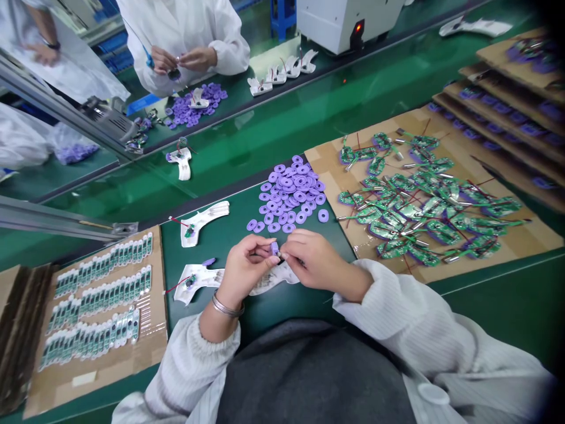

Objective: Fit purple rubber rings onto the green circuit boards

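Observation:
My left hand (248,259) pinches a small purple foam piece (274,248) between thumb and fingers. Close against it, my right hand (314,260) has its fingertips pressed together; what they grip is too small to make out. Under both hands lies a white plastic shell (271,281). Another white shell (198,284) with a small circuit board and red wire is left of my left wrist, a purple disc (209,261) beside it. A third, curved shell (200,221) rests farther back. Beyond my hands is a heap of purple foam rings (293,188).
Cardboard at right (326,150) bears many wired green circuit boards (424,206); stacked cardboard trays (498,112) stand behind. Left cardboard (152,330) holds rows of narrow boards (97,294). Across a clear partition, a co-worker's hands (185,60) handle a small part.

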Available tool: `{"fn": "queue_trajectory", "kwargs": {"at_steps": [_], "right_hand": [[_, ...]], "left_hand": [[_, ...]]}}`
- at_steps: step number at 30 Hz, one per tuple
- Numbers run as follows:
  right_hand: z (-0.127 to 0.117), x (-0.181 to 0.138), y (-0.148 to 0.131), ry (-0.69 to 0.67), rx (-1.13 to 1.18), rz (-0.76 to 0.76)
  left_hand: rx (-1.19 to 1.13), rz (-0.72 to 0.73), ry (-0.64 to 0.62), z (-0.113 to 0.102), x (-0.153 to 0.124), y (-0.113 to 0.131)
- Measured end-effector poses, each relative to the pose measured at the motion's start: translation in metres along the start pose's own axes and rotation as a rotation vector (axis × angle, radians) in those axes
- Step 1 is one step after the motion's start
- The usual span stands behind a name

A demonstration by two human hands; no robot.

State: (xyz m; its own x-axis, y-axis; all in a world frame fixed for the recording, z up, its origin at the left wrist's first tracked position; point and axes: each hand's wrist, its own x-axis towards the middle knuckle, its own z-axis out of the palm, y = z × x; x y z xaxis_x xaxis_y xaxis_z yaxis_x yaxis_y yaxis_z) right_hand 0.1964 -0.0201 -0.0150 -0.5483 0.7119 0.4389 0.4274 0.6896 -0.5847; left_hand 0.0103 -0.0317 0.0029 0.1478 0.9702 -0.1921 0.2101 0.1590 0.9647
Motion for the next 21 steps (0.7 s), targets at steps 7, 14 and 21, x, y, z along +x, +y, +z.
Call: {"fn": "queue_trajectory", "kwargs": {"at_steps": [7, 14, 21], "right_hand": [[-0.010, -0.001, 0.013, 0.060, 0.146, 0.100], [-0.017, 0.000, 0.009, 0.155, 0.248, 0.065], [-0.019, 0.001, 0.002, 0.270, 0.382, 0.381]], "left_hand": [[0.597, 0.218, -0.045, -0.013, -0.010, 0.003], [1.004, 0.398, -0.197, -0.012, -0.026, 0.002], [1.194, 0.616, -0.258, -0.043, -0.006, 0.032]]}}
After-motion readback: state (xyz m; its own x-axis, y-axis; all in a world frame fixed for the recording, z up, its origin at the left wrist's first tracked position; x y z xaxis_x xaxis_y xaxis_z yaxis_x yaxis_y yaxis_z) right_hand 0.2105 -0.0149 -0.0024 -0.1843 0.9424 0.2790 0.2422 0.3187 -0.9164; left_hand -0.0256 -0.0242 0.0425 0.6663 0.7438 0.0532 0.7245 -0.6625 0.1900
